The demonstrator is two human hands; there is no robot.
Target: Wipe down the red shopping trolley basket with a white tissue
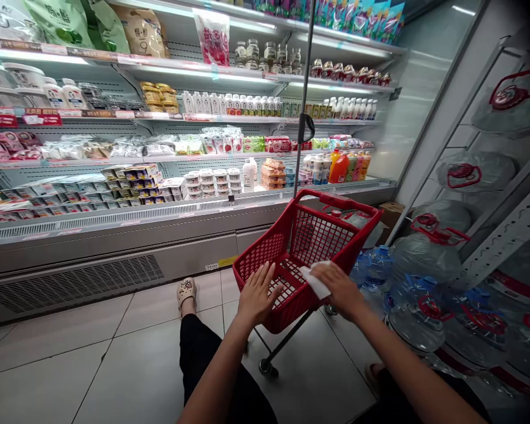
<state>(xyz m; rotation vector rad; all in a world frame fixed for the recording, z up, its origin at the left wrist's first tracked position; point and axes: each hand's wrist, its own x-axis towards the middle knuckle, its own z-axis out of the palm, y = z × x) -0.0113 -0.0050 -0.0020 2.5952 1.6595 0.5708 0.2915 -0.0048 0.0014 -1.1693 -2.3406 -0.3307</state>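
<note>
A red shopping cart (265, 256) with a lattice basket and dark wheels stands on the tiles in front of me. My left hand (258, 294) lies flat with fingers stretched out at the cart's near left rim; whether it presses on the rim I cannot tell. A white cloth or paper wipe (317, 284) is in my right hand (338, 288), whose fingers are closed over it at the near right rim. The basket's lattice bottom shows between my hands.
Behind the cart runs a lit refrigerated shelf (247, 203) with cartons, bottles and tubs. Large clear water bottles (417, 324) with red handles are stacked close on the right. A grey pole (307, 70) rises behind the cart. My left foot (186, 293) is beside it.
</note>
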